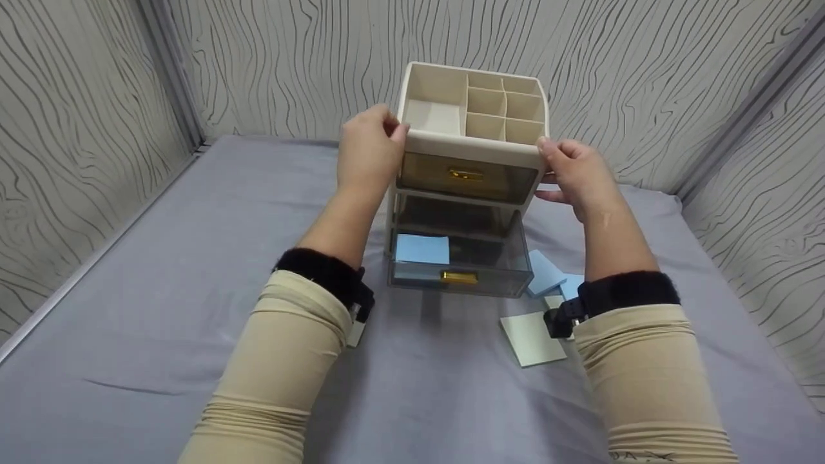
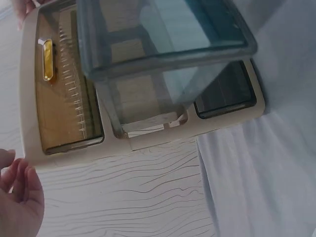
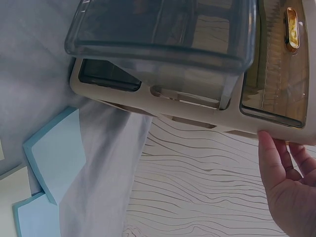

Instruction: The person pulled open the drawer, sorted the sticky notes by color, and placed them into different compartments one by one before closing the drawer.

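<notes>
Here, the drawer box point(image 1: 477, 147) sits in between: the left hand point(image 1: 370, 151) pinches its top left corner, the right hand point(image 1: 581, 179) its top right. Blue notes point(image 1: 422, 250) lie in its open middle drawer point(image 1: 496, 283).

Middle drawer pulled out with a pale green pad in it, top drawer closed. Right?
Pad colour is wrong: the head view shows a blue pad in the pulled-out middle drawer. The top drawer is closed, as you say.

We see only a short run of dark lettering point(image 1: 642, 456) on the right sleeve point(image 1: 644, 367), at the head view's bottom edge, too small for us to read surely
</notes>
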`<state>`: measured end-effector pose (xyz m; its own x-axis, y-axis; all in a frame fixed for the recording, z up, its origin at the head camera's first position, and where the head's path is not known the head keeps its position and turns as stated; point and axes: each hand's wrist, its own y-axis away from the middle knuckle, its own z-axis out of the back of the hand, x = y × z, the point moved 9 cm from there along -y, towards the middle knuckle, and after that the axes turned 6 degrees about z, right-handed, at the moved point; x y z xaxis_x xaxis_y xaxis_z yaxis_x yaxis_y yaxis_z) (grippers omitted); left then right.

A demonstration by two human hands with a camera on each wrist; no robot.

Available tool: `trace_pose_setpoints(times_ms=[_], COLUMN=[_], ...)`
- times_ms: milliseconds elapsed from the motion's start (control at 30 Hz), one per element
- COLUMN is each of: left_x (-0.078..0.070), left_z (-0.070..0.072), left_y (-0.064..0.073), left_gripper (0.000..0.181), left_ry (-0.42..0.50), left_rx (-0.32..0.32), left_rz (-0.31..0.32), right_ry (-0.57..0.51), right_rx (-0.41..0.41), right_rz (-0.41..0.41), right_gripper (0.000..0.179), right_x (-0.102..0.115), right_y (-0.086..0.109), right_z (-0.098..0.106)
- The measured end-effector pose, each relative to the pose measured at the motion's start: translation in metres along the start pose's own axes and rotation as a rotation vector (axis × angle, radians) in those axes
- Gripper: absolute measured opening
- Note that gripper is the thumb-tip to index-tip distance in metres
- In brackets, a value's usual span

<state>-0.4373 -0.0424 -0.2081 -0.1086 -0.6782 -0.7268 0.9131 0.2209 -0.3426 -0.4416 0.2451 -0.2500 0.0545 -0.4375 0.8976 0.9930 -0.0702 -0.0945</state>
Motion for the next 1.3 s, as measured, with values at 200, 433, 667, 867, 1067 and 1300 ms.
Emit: trace_pose_setpoints(times_ms=[200,433,667,867,1067,1300], left_x=[0.017,0.021,0.021,0.034,0.045,0.037], left_z=[-0.003,-0.012,-0.022,-0.035,-0.038,-0.03], left_y=[-0.009,-0.011,-0.017,-0.019,-0.018,-0.017], left_gripper=[0.03,0.032,0.032,0.028,0.043,0.049], left_ry=[0.105,0.137,0.21,0.192,0.249,0.229], left_rx=[0.056,0.117,0.153,0.201,0.179,0.161], left_rz=[0.175,0.268,0.301,0.33,0.367,0.331], right_ry=[0.006,0.01,0.007,-0.001,-0.01,-0.022], right_rx=[-0.001,0.004,0.012,0.012,0.028,0.029], right_rz=[-0.005,-0.007,-0.016,0.002,0.027,0.006], right_gripper=[0.056,0.055,0.056,0.051,0.05,0.051], right_x=[0.0,0.001,-0.002,-0.003,-0.001,-0.001], right_y=[0.0,0.0,-0.001,-0.002,-0.003,-0.003], right_z=[0.0,-0.002,0.005,0.009,0.004,0.0])
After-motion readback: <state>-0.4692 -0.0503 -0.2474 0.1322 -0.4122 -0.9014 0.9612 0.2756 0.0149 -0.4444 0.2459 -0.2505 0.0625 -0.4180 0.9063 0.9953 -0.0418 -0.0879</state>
